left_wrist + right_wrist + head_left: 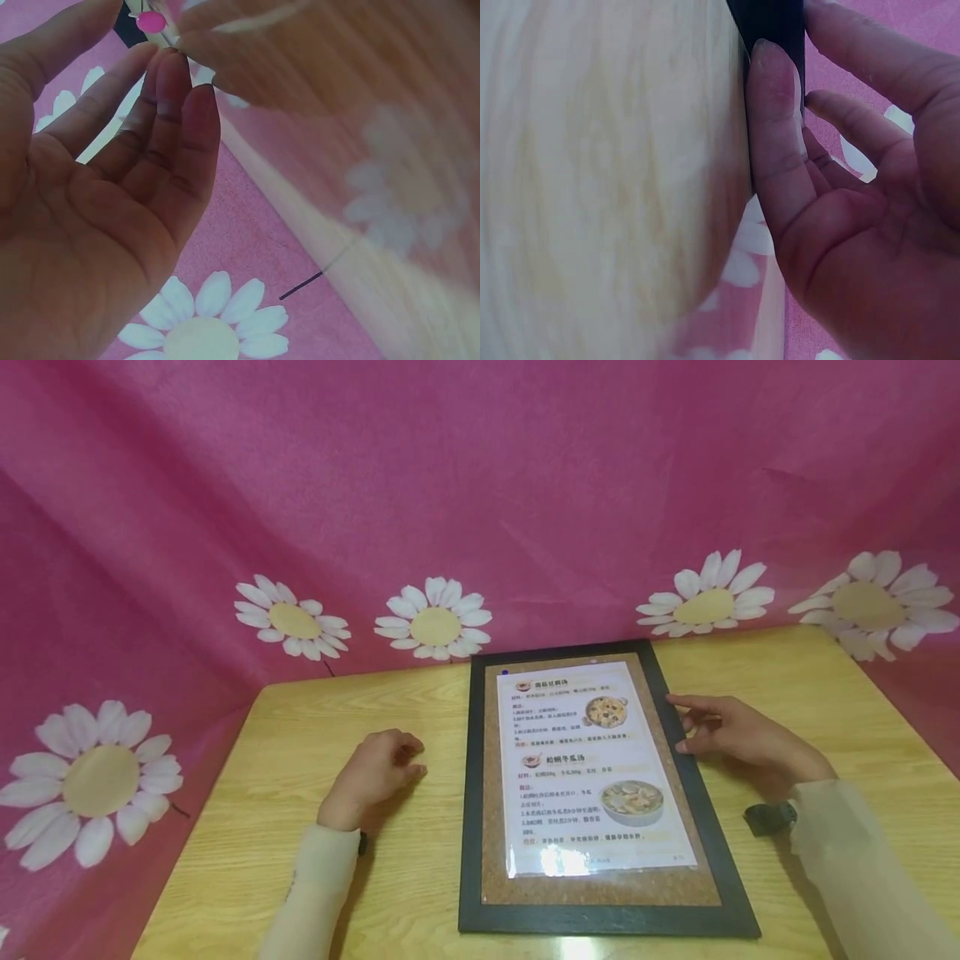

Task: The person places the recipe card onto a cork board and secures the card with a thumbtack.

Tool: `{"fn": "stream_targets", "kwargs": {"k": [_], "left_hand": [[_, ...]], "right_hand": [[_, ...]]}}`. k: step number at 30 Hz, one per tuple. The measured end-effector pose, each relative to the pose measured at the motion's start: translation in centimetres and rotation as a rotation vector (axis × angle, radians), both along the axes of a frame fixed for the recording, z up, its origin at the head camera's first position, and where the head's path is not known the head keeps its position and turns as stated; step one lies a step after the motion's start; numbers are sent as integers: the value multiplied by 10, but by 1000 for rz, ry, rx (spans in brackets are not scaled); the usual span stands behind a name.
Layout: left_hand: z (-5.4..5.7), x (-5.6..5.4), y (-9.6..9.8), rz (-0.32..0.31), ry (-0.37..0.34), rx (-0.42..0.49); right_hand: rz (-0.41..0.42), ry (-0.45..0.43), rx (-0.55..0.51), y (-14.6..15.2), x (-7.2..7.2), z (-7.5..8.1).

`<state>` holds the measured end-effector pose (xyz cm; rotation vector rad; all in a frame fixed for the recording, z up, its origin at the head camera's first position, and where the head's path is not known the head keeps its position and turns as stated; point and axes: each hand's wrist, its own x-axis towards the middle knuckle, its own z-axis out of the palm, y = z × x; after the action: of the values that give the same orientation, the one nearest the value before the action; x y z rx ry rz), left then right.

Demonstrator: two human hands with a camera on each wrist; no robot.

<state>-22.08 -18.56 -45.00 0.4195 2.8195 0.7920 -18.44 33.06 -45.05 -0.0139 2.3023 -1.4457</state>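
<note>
A black-framed cork board [600, 887] lies on the wooden table, with a printed recipe sheet [592, 760] in a glossy sleeve over it. My right hand [738, 735] is at the frame's right side, its fingertips right at the edge. In the right wrist view, the right fingers [780, 135] overlap the dark frame [776, 26]. To the left of the board, my left hand [372, 777] rests on the tabletop with loosely bent fingers. A bright pink round thing [151, 21] shows beyond its fingertips in the left wrist view; nothing shows held.
A dark blue pin [505, 672] marks the sheet's upper left corner, and a pale pin [593, 661] sits near the board's top. Wooden tabletop [420, 852] extends on both sides of the board. Behind it hangs a magenta cloth [465, 485] with large white daisies.
</note>
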Motion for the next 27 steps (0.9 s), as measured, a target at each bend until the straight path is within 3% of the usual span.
{"fn": "stream_targets", "kwargs": {"k": [5,27], "left_hand": [[0,0,1,30,-5,-37],[1,0,4,17,5,-67]], "right_hand": [[-2,-4,13,0,0,0],[-18,-28,-10,-2,0,1]]}}
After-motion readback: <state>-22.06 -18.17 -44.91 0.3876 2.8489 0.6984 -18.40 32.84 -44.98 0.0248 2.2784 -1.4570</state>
